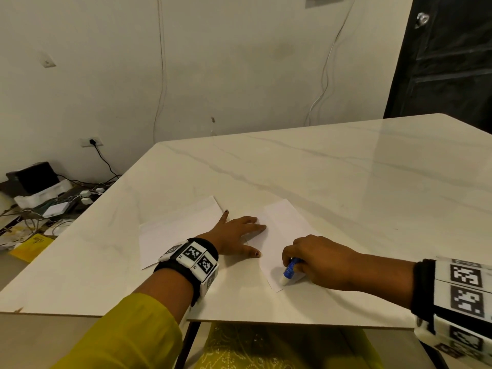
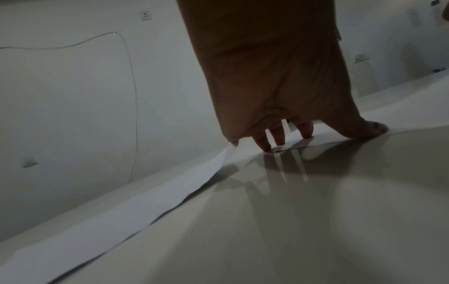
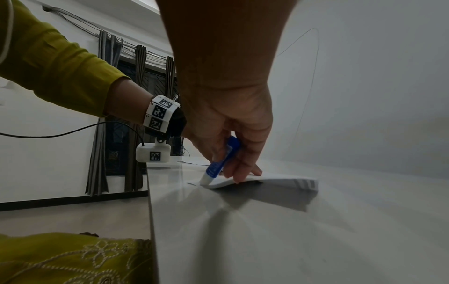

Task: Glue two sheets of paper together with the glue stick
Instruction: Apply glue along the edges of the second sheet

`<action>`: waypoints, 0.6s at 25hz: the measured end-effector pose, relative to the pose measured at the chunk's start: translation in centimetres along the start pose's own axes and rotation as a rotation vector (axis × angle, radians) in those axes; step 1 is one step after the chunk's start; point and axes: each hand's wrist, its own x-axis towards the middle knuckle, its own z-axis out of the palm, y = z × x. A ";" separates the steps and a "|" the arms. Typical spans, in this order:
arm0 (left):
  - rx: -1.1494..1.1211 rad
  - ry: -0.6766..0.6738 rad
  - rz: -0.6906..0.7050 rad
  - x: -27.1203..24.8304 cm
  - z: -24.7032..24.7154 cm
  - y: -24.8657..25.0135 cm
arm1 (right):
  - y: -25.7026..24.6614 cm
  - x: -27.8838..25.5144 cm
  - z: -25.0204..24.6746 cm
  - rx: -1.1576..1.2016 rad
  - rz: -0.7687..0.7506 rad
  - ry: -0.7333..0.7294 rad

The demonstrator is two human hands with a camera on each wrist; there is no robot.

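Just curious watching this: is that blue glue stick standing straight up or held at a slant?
Slanted. The right hand grips the glue stick tilted, its white tip down on the near corner of the right sheet.

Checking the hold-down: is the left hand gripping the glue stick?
No, the left hand lies flat with fingers spread on the paper, while the right hand holds the glue stick.

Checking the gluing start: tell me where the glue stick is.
In the head view, the glue stick is in the right hand, tip down on the near corner of the right sheet.
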 end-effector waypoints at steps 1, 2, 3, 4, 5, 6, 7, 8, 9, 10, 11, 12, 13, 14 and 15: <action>0.003 -0.006 0.001 -0.1 -0.1 -0.1 | 0.1 0.0 0.0 -0.001 0.003 0.005; 0.003 -0.009 0.002 -0.1 -0.1 -0.1 | 0.3 0.0 -0.1 -0.001 0.007 0.009; 0.000 -0.006 0.003 -0.2 -0.2 0.0 | 0.5 0.0 -0.1 -0.002 0.011 0.014; -0.005 -0.002 0.003 -0.2 -0.2 0.0 | 0.7 0.0 -0.2 -0.001 0.016 0.018; -0.009 0.000 0.003 -0.2 -0.2 0.0 | 0.9 -0.1 -0.3 0.000 0.022 0.021; -0.010 0.000 0.001 -0.2 -0.3 0.0 | 1.1 -0.2 -0.3 0.002 0.030 0.024; -0.010 0.002 -0.002 -0.2 -0.3 -0.1 | 1.4 -0.3 -0.3 0.003 0.039 0.028; -0.012 0.003 -0.005 -0.2 -0.3 -0.1 | 1.6 -0.4 -0.3 0.004 0.049 0.032; -0.016 0.004 -0.007 -0.2 -0.3 -0.1 | 1.9 -0.5 -0.3 0.007 0.058 0.037; -0.023 0.007 -0.009 -0.3 -0.2 -0.1 | 2.1 -0.6 -0.4 0.011 0.067 0.042; -0.028 0.010 -0.009 -0.2 -0.2 0.0 | 2.3 -0.6 -0.4 0.016 0.077 0.047; -0.031 0.012 -0.009 -0.2 -0.3 0.0 | 2.5 -0.6 -0.5 0.019 0.085 0.053; -0.031 0.011 -0.009 -0.2 -0.3 0.0 | 2.7 -0.6 -0.6 0.020 0.092 0.059; -0.032 0.009 -0.009 -0.2 -0.3 0.0 | 2.9 -0.6 -0.7 0.021 0.097 0.065; -0.036 0.009 -0.009 -0.2 -0.3 0.0 | 3.1 -0.6 -0.8 0.021 0.102 0.066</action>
